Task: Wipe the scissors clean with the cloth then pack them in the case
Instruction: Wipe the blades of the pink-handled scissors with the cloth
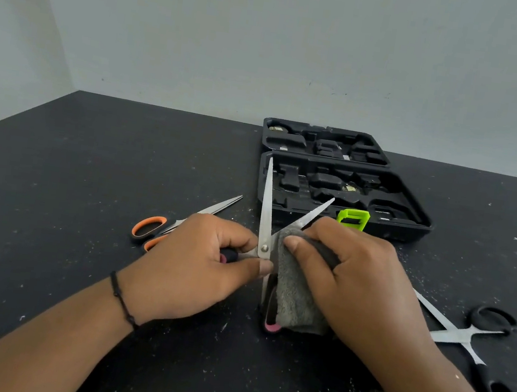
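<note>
Head view: we find the left hand point(208, 265) at centre frame gripping the pink-handled scissors point(266, 229) near the pivot, thumb and curled fingers closed on the handle side. The blades stand open in a V, one pointing up the frame, the other angled to the upper right. The right hand point(357, 281), just right of centre, pinches the grey cloth point(295, 296) around the angled blade, thumb on the near face, fingers curled behind. The cloth hangs down to the black table point(52, 201), beside one pink handle loop. The open black case point(344, 181) lies in the upper centre right, behind the hands, a green latch point(352, 218) on its near edge. We note orange-handled scissors point(177, 224) lying closed left of centre, and black-handled scissors point(475, 339) lying open at the right edge. White specks cover the table.
</note>
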`<state>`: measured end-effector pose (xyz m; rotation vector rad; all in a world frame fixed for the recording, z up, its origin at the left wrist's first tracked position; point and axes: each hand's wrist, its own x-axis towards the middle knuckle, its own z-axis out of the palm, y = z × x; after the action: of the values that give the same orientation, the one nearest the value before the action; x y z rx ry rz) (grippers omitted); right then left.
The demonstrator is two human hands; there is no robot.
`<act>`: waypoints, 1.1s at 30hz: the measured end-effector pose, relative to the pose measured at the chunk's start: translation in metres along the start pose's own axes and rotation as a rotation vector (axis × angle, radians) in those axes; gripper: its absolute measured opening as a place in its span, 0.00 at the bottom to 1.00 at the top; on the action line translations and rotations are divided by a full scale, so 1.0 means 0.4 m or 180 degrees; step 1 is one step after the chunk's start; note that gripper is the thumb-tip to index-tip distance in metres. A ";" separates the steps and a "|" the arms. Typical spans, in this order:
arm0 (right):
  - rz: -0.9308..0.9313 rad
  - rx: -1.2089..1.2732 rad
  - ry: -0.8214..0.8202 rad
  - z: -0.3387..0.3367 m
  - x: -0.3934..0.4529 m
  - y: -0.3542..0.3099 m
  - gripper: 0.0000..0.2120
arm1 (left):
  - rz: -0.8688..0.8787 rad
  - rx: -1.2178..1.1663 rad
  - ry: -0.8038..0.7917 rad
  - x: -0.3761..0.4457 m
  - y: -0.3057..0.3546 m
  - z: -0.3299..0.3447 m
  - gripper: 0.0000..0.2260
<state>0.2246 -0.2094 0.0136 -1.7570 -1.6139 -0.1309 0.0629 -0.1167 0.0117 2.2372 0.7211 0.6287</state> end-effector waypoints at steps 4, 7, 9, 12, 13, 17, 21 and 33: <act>-0.0069 0.0001 -0.0132 0.001 -0.002 -0.003 0.17 | 0.0035 -0.0015 0.0013 -0.001 -0.001 0.000 0.18; -0.0030 -0.0051 0.0091 -0.003 -0.003 0.002 0.15 | 0.0006 0.0000 0.0015 0.000 -0.002 0.003 0.19; -0.0054 -0.0045 0.0144 -0.003 -0.003 0.001 0.15 | -0.0005 -0.0005 0.0019 0.000 -0.003 0.004 0.19; -0.0158 0.0013 -0.0127 -0.002 -0.004 -0.004 0.16 | 0.0005 -0.0085 0.0011 -0.001 0.000 0.002 0.17; -0.0139 0.0017 -0.0162 -0.003 -0.004 -0.003 0.16 | 0.0012 -0.0089 0.0015 -0.001 0.001 0.002 0.17; -0.0034 0.0028 -0.0038 -0.005 -0.005 -0.009 0.13 | 0.0016 -0.0108 0.0080 -0.002 0.002 0.003 0.18; -0.0185 -0.0037 0.0062 -0.001 -0.008 -0.015 0.05 | 0.0023 -0.0152 0.0089 0.000 -0.002 0.003 0.17; -0.0126 0.0107 0.0180 0.001 -0.006 -0.004 0.10 | -0.0081 -0.0233 0.0004 -0.002 -0.004 0.007 0.13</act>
<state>0.2224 -0.2111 0.0128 -1.6820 -1.6016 -0.1699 0.0638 -0.1175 0.0084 2.1575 0.7148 0.6340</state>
